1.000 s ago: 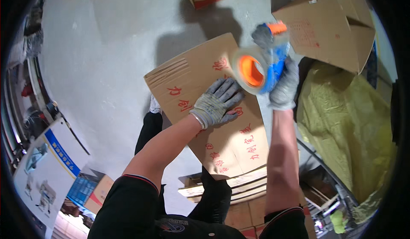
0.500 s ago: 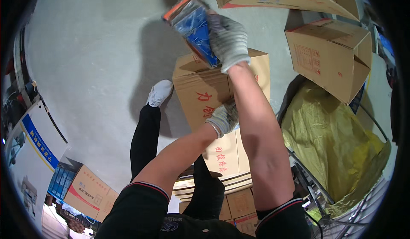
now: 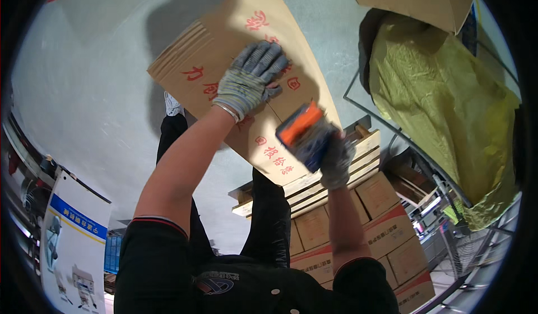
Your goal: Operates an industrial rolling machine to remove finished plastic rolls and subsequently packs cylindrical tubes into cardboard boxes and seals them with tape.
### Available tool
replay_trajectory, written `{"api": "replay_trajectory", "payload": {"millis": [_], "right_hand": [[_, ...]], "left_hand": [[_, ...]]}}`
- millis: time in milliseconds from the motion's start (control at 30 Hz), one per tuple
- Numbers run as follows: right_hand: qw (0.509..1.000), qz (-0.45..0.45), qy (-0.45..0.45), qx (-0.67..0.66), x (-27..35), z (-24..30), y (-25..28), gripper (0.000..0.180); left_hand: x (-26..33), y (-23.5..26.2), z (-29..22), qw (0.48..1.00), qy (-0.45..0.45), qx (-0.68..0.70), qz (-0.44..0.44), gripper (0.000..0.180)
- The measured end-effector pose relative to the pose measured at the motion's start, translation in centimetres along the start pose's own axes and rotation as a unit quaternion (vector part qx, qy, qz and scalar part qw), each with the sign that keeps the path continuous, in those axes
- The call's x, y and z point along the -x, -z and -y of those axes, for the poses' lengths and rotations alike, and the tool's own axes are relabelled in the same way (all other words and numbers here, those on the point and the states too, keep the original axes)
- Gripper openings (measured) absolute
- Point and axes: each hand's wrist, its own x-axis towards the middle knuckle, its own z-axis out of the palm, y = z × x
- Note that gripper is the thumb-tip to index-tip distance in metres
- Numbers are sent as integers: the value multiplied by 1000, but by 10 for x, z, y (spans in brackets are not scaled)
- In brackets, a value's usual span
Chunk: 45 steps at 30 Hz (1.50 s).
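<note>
Left of the cardboard box [image 3: 246, 73], bare grey floor [image 3: 84, 73] gives open room for a hand to pass. Right of the box, a bulging yellow bag [image 3: 448, 101] in a wire frame crowds close, leaving only a narrow strip of floor. Just below the box, a wooden pallet [image 3: 330, 174] and stacked cartons [image 3: 358, 230] block the way.

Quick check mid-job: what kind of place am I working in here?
Probably a warehouse or packing area: stacked cardboard cartons under a wooden pallet, a bare concrete floor, and a big yellow bag in a wire cage.
</note>
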Motion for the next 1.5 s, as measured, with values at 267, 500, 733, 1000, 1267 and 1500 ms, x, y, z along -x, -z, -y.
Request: {"api": "replay_trajectory", "payload": {"millis": [267, 500, 733, 1000, 1267, 1500], "right_hand": [[975, -43, 140, 165, 21, -98, -6, 46], [966, -50, 184, 177, 17, -91, 0, 36], [954, -52, 225, 190, 17, -92, 3, 31], [939, -74, 256, 219, 14, -95, 6, 45], [855, 28, 412, 314, 18, -84, 9, 82], [878, 126, 349, 304, 31, -90, 25, 89]], "left_hand": [[20, 19, -12, 997, 16, 25, -69, 60], [89, 20, -95, 481, 386, 787, 17, 37], [85, -3, -60, 359, 347, 843, 199, 31], [71, -10, -51, 458, 361, 779, 230, 27], [67, -13, -49, 503, 384, 735, 244, 24], [59, 5, -55, 483, 368, 734, 306, 21]]}}
